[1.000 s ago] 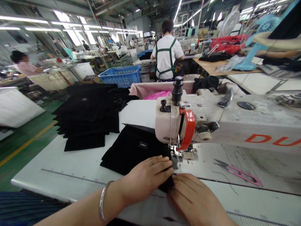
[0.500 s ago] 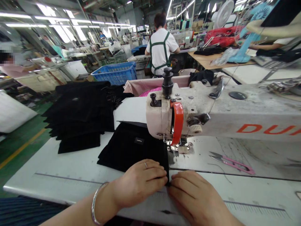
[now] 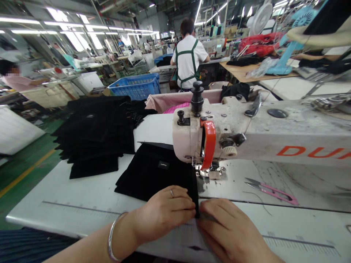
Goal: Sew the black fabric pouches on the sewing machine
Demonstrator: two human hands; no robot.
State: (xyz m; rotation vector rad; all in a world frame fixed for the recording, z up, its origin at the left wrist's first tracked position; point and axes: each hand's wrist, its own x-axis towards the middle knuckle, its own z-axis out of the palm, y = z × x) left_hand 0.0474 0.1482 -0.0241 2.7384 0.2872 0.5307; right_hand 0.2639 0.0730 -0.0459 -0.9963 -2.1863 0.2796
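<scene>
Left hand [image 3: 164,213] and right hand [image 3: 231,232], fingers curled closed, pinch the black fabric panel [image 3: 153,175] flat, its edge squared before the sewing machine [image 3: 246,131].

Both hands are down flat on the table [image 3: 68,190]: left hand [image 3: 164,213] presses the near edge of the black cloth [image 3: 156,173], right hand [image 3: 230,230] sits just beside it, fingertips meeting at the cloth's corner. Sewing machine [image 3: 246,133] looms right behind, pink snips [image 3: 271,191] lying right, black pile [image 3: 95,131] left.
</scene>
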